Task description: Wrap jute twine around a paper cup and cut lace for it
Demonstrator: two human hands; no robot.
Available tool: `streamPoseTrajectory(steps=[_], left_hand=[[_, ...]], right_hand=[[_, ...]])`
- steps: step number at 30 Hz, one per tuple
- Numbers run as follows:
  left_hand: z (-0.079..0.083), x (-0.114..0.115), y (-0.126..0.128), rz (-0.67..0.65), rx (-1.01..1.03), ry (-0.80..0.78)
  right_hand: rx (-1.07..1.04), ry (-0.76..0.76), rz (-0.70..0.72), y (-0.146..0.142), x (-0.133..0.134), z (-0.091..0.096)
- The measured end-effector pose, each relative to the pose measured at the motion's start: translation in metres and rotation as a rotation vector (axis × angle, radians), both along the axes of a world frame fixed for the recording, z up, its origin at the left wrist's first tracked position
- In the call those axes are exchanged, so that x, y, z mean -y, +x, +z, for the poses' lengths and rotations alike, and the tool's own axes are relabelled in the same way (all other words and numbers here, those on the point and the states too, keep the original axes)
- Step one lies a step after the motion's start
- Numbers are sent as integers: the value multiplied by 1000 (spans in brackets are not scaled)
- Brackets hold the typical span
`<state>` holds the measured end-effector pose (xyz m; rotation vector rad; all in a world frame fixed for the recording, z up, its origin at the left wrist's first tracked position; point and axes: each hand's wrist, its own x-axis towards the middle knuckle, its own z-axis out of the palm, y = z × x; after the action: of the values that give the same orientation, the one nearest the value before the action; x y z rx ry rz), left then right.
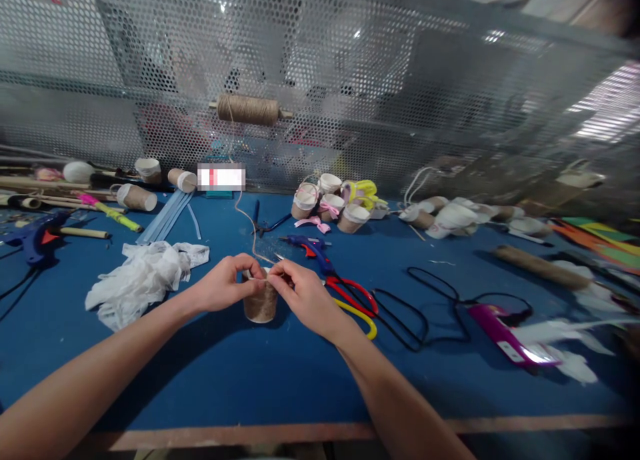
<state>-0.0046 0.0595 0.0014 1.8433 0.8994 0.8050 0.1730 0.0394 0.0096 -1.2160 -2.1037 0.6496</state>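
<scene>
A small cup wrapped in brown twine [261, 305] stands on the blue table [250, 373], just in front of me. My left hand [227, 283] grips its left rim with curled fingers. My right hand [305, 297] pinches the twine strand [246, 219] at the cup's top right. That strand runs up to a twine spool [249, 109] mounted on the perforated metal screen at the back.
A blue glue gun [313, 250] and red and yellow scissors [357, 300] lie right of the cup, beside a black cable [425, 313]. A crumpled white plastic bag [145, 277] lies left. Several finished cups [330, 203] stand behind. A pink device [505, 333] rests at right.
</scene>
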Motion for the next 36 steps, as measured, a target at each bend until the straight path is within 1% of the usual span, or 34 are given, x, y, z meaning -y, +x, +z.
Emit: streamPoseTrajectory(steps=[14, 27, 32, 36], left_hand=[[-4, -2, -2, -39, -12, -51], [-2, 0, -1, -66, -7, -81], [-2, 0, 0, -44, 36, -79], [-8, -3, 0, -4, 101, -83]], right_hand=[[5, 4, -11, -2, 2, 0], [12, 19, -4, -4, 2, -2], [5, 42, 24, -4, 4, -2], [-81, 50, 48, 4, 5, 4]])
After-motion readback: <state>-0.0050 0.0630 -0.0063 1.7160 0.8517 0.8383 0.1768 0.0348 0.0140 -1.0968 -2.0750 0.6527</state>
